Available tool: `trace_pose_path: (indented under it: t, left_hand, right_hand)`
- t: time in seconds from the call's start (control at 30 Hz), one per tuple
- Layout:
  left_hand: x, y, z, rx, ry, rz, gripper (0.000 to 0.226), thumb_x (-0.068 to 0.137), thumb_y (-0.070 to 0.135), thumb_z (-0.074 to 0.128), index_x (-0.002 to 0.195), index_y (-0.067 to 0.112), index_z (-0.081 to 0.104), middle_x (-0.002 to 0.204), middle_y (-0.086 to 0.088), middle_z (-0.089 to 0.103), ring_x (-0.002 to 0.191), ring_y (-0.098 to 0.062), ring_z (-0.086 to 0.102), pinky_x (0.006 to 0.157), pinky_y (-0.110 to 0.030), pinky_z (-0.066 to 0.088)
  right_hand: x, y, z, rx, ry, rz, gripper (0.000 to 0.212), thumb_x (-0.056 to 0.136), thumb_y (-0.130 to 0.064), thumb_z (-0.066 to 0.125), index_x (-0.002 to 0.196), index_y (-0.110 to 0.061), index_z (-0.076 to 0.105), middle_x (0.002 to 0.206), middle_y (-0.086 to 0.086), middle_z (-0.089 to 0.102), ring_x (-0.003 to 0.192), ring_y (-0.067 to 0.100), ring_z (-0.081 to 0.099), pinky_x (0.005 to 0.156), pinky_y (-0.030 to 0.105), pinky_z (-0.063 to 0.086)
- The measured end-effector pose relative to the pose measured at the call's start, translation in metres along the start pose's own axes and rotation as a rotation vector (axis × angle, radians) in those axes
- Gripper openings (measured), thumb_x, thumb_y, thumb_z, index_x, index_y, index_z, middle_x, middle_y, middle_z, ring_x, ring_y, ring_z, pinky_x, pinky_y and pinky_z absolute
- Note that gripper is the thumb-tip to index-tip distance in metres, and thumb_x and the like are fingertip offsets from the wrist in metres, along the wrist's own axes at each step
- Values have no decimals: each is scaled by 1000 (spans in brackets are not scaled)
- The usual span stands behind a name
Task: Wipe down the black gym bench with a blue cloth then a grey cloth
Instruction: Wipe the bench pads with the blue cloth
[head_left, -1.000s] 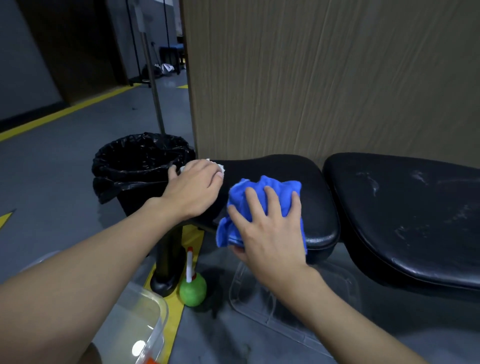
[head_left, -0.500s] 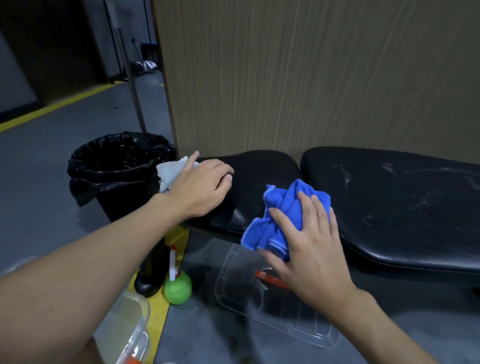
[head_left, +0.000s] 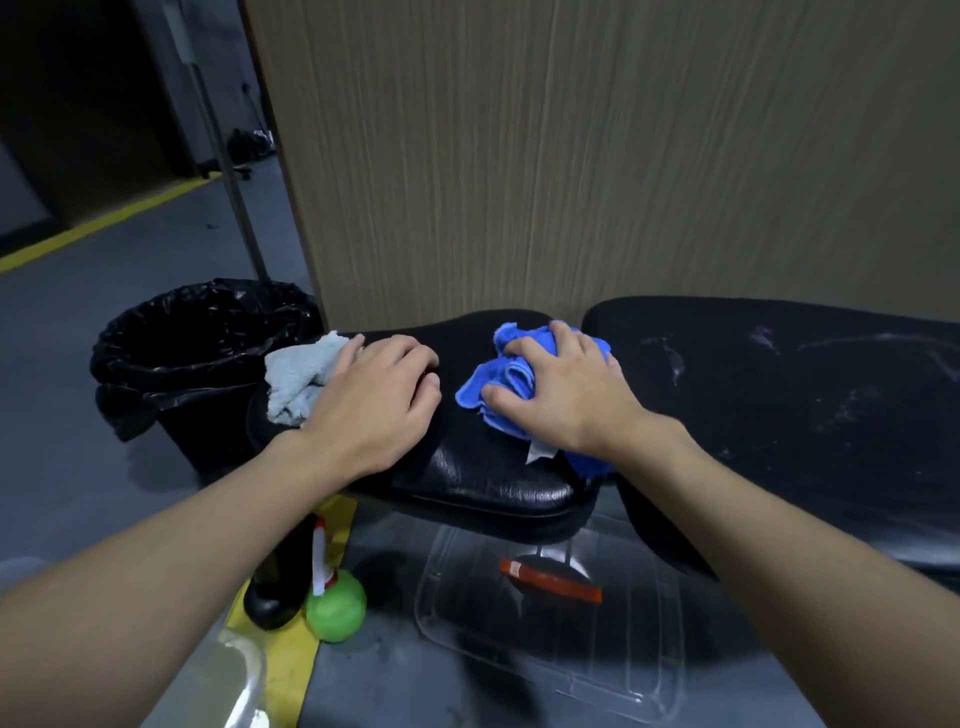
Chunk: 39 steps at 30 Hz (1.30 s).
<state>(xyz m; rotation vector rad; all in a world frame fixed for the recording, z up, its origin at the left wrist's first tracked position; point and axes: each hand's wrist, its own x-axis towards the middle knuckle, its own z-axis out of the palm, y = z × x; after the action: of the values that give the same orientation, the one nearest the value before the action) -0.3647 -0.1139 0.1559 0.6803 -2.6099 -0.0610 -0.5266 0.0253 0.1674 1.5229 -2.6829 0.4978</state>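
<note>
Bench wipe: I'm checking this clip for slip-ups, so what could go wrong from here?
1. The grey cloth lies at the seat pad's end by the bin, only partly under the left hand; a push could drop it in.
2. The right hand holds the blue cloth bunched, so streaks on the long pad may be missed.

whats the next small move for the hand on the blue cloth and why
Probably slide the right hand, pressing the crumpled blue cloth, rightward onto the long black bench pad. That pad shows pale smears and streaks, while the small black seat pad underneath looks glossy. The left hand rests on the grey cloth.
</note>
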Motion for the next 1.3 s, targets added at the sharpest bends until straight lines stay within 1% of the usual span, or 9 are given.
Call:
trace_pose_path:
  t: [0.17,0.27,0.4,0.57,0.7,0.83,0.9,1.1,1.3]
  left_hand:
    - [8,5,1,55,24,-38,46,90,46,24,104,22,61,106,6,61,101,-20,57,94,-38,35]
    - [7,4,-2,54,16,-42,49,87,47,25,106,23,63,108,9,62,104,-17,58,103,-39,30]
    - [5,3,-12,152,-134,-71,62,81,58,17,127,38,53,137,11,48,133,-10,37,117,-50,10]
    - [-7,-4,-25,244,-229,-70,73,78,68,7,142,45,34,147,9,37,140,-11,25,118,-50,6]
    - [-11,-6,-30,216,-284,-55,73,81,69,9,145,41,31,151,9,32,145,-11,18,119,-49,1]
    - [-13,-4,-37,245,-243,-56,69,82,69,19,136,36,47,133,11,45,130,-10,37,118,-37,7]
    - [-14,-1,-38,247,-231,-68,71,81,68,20,135,33,50,128,12,49,124,-9,42,115,-30,11]
    - [-18,11,-35,241,-241,-124,79,78,70,15,137,29,48,132,10,48,125,-10,41,111,-27,12]
    - [-12,23,-35,142,-295,-189,73,81,68,16,134,29,49,134,10,50,127,-13,44,111,-35,23]
  right_hand:
    - [57,14,-2,5,-74,-19,59,86,-69,42,137,-40,42,142,4,36,137,29,29,112,50,24]
    - [89,21,-1,8,-134,-35,61,85,-71,41,139,-43,39,144,1,36,137,29,30,107,46,30]
    - [119,24,-2,-12,-215,-79,58,82,-73,42,134,-46,43,134,-4,41,130,26,36,89,42,31]
    - [140,5,1,-112,-279,-202,66,80,-77,38,139,-47,40,135,-5,43,130,25,39,104,48,31]
    - [153,-26,6,-156,-346,-336,63,81,-79,37,133,-45,47,131,-5,47,126,25,45,102,49,33]
    - [158,-61,15,-112,-391,-457,54,79,-80,39,118,-46,54,116,-8,52,115,22,53,91,44,36]
    - [157,-66,18,-82,-389,-493,53,78,-79,40,117,-47,55,115,-10,53,114,20,54,93,45,37]
    - [142,-37,10,-72,-307,-479,52,82,-73,41,126,-48,52,133,-4,50,127,25,47,102,47,35]
    - [101,4,0,-65,-217,-448,52,85,-71,40,131,-49,49,147,-7,39,146,15,20,116,52,17]
